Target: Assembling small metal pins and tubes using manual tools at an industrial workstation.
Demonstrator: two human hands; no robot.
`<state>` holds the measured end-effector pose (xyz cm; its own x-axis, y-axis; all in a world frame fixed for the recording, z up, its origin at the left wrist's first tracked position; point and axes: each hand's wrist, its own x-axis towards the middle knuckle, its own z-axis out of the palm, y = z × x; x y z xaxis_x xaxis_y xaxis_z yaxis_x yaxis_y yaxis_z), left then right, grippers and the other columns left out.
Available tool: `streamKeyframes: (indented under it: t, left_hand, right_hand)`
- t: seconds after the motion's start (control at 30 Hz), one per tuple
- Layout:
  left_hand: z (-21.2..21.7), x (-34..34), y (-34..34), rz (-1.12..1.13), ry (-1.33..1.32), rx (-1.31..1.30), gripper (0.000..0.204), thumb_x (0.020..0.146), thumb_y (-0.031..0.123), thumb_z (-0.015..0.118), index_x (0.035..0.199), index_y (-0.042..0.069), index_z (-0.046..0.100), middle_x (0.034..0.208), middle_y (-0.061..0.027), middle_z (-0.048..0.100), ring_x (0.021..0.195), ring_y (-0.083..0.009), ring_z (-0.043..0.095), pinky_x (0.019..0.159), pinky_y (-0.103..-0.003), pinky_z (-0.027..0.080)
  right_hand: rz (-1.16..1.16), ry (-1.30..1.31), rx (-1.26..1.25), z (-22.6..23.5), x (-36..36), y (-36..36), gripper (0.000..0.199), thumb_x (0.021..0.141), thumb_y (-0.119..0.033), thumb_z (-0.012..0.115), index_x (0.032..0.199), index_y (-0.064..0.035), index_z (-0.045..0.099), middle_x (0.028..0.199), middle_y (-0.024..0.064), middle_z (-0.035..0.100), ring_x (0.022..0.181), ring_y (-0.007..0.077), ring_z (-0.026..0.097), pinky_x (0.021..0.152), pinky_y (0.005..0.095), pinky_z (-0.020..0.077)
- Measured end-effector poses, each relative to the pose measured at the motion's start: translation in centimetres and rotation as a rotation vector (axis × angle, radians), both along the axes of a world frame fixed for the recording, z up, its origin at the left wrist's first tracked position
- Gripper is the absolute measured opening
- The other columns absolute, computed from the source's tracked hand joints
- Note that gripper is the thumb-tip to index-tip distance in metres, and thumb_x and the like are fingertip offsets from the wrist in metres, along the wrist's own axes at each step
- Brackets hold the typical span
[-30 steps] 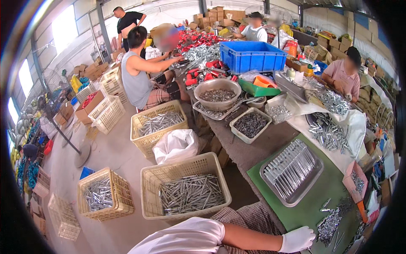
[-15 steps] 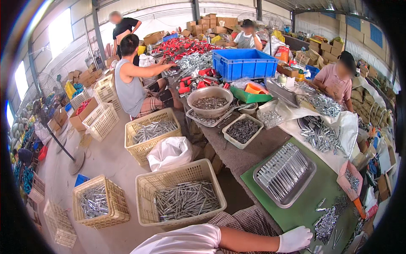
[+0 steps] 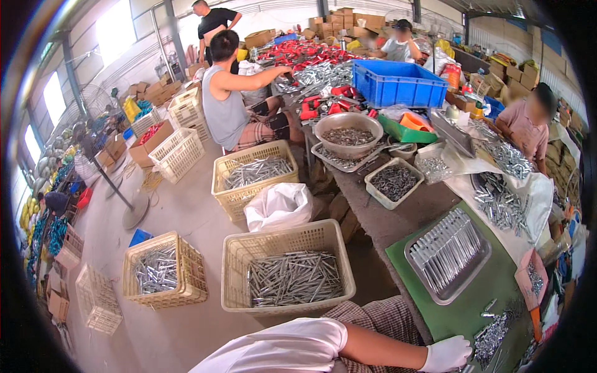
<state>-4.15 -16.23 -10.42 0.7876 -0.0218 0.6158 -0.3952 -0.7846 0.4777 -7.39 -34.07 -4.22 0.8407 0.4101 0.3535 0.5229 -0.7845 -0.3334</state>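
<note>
The pile [image 3: 491, 339] of small metal parts lies on the green mat [image 3: 444, 320], toward the lower right of my view, with a few longer pieces loose around it. My left hand [image 3: 449, 354], in a white glove, is just to the left of the pile. Its back faces up and its fingers curl down; I cannot tell whether they pinch anything (the tips are hidden from me). My right hand is out of view, so I cannot tell its state.

Beyond the pile, on the same mat, a metal tray [image 3: 465, 278] holds a row of slim silver rods [image 3: 444, 248] laid side by side. Right of the tray sits a pink scoop [image 3: 523, 273] with small parts in it and an orange handle. Farther up the dark table [image 3: 367, 214] are a tub [image 3: 388, 202] of dark bits, a bowl [image 3: 348, 150] of small pieces and a big blue crate [image 3: 398, 93].

Left of my table, a cream basket [image 3: 235, 273] is partly filled with metal pins [image 3: 295, 280]. A white sack [image 3: 280, 208] stands just behind it. Past that, a co-worker in a grey vest [image 3: 233, 118] sits reaching toward the table.
</note>
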Motion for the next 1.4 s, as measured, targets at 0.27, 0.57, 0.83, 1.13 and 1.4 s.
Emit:
streamKeyframes:
  t: [0.27,0.57,0.83,1.13,1.4]
  left_hand:
    - [-0.9,0.0,-1.6,-0.094,-0.037,0.158,0.016,0.084,0.024,0.065,0.072,0.012,0.065,0.088,-0.0052,0.06,0.089,-0.0247,0.06,0.076,-0.038,0.047]
    - [1.7,-0.6,1.9,-0.083,0.085,0.232,0.013,0.086,0.023,0.065,0.078,0.015,0.072,0.074,-0.0087,0.066,0.067,-0.0264,0.067,0.059,-0.042,0.052]
    - [1.5,0.2,1.0,-0.15,0.064,0.109,0.01,0.082,0.019,0.075,0.088,0.012,0.072,0.084,-0.0036,0.062,0.079,-0.027,0.062,0.07,-0.044,0.048]
    - [1.8,-0.5,0.6,-0.129,0.108,0.074,0.014,0.077,0.014,0.078,0.089,0.012,0.071,0.087,-0.0049,0.063,0.081,-0.0293,0.062,0.072,-0.044,0.048]
    - [2.2,-0.3,0.9,-0.108,0.153,0.076,0.014,0.076,0.014,0.079,0.089,0.012,0.072,0.088,-0.0063,0.066,0.085,-0.0309,0.063,0.076,-0.046,0.048]
  right_hand:
    - [0.012,-0.139,0.075,-0.6,-0.5,-1.0,0.043,0.09,-0.013,0.074,0.131,0.0001,0.066,0.12,0.0198,0.071,0.107,0.0398,0.068,0.09,0.046,0.0543]
    - [-0.003,0.161,0.316,-1.1,0.6,0.6,0.066,0.087,-0.006,0.075,0.148,-0.0021,0.05,0.139,0.0148,0.064,0.123,0.0304,0.066,0.098,0.0341,0.0536]
    - [-0.222,0.224,-0.052,-1.0,-0.1,-0.3,0.072,0.086,-0.027,0.077,0.151,-0.0113,0.049,0.097,0.0173,0.074,0.073,0.0327,0.072,0.062,0.039,0.0566]
    - [-0.174,-0.002,0.334,-1.3,-0.5,-0.1,0.071,0.088,-0.028,0.076,0.152,-0.0121,0.049,0.079,0.0159,0.071,0.067,0.0329,0.071,0.061,0.0403,0.0552]
    - [-0.293,0.083,0.317,-0.8,0.2,-1.9,0.07,0.084,-0.018,0.08,0.147,-0.004,0.052,0.094,0.0184,0.074,0.075,0.0319,0.073,0.066,0.037,0.0573]
